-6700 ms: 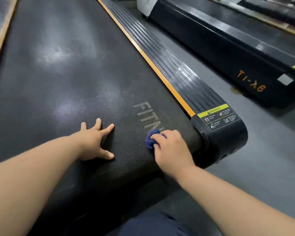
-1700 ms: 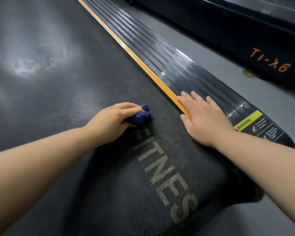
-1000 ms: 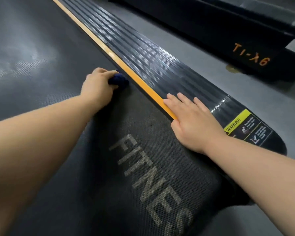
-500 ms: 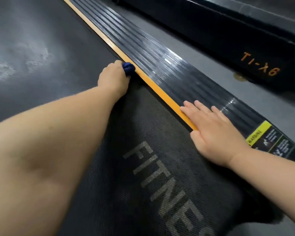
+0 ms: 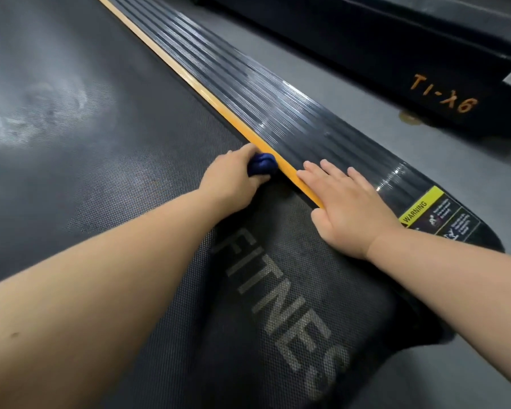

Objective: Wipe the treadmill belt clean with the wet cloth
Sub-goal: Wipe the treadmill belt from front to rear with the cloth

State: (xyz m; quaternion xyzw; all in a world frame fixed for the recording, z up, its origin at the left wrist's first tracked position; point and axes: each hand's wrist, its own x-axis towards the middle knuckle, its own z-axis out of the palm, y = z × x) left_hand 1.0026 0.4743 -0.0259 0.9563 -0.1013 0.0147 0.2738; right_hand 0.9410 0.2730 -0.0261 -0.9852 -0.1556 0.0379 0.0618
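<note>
Cloth (image 5: 261,168) slid back beside right hand (image 5: 348,208).

Grey floor (image 5: 469,172) beside a black machine (image 5: 366,48), seemingly another treadmill.

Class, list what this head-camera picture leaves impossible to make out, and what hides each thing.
1. Dark blue cloth: mostly wrapped in the left hand, head view; wetness unreadable.
2. Yellow-and-black warning label: print too small, lower edge behind the right hand's wrist.
3. Grey FITNESS lettering on the black treadmill belt: ending lost toward the bottom edge.
</note>
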